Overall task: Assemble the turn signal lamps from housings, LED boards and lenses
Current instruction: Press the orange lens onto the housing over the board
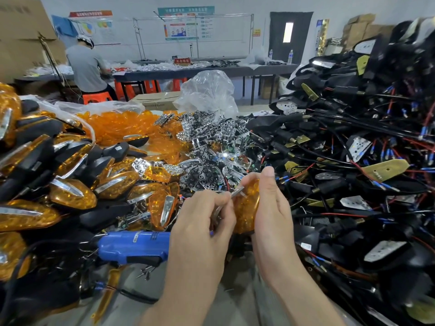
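My right hand (pixel 270 208) grips an amber lens (pixel 246 208), thumb up along its right side. Against the lens's left edge my left hand (pixel 202 222) pinches a thin chrome trim strip (pixel 237 191); part of the strip is hidden behind its fingers. Both hands are held above the bench, in front of a heap of chrome reflectors and LED boards (pixel 207 147). Loose amber lenses (pixel 122 128) lie behind, finished lamps (pixel 70 191) pile up at the left, and black housings with wires (pixel 353 149) are stacked high at the right.
A blue electric screwdriver (pixel 134 247) lies on the bench just left of my left wrist, with loose screws (pixel 146 272) below it. A clear plastic bag (pixel 208 90) stands behind the reflectors. A person in grey (pixel 86 67) sits at a far table.
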{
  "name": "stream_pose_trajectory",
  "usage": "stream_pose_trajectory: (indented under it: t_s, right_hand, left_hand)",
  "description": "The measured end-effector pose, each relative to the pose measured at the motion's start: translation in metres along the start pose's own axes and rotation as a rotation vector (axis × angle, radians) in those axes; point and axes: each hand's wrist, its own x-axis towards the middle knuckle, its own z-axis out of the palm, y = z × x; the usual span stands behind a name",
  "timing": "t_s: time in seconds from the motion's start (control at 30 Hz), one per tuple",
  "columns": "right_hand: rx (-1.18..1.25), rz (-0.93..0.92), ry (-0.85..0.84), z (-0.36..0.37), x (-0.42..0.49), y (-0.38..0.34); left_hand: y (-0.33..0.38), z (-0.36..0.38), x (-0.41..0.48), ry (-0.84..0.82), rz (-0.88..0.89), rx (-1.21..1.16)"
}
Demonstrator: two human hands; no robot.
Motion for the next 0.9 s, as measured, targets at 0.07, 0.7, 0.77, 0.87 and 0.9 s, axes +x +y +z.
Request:
stream_pose_trajectory:
  t_s: [0.07,0.7,0.77,0.87,0.9]
  right_hand:
    - [0.027,0.017,-0.004,0.0,0.0,0.0]
    - [0.224,0.248,0.145,-0.004,0.006,-0.004]
    - [0.243,0.268,0.149,-0.005,0.006,-0.005]
    - [0.245,0.299,0.18,-0.005,0.006,-0.006]
    - [0.25,0.307,0.192,-0.005,0.006,-0.006]
  left_hand:
    - [0.0,0.001,0.001,0.011,0.114,0.111]
    - [-0.012,0.008,0.003,-0.161,0.394,0.281]
    - [-0.014,0.008,0.003,-0.179,0.409,0.284]
    - [-0.015,0.008,0.002,-0.201,0.419,0.307]
    - [-0.015,0.009,0.002,-0.205,0.416,0.315]
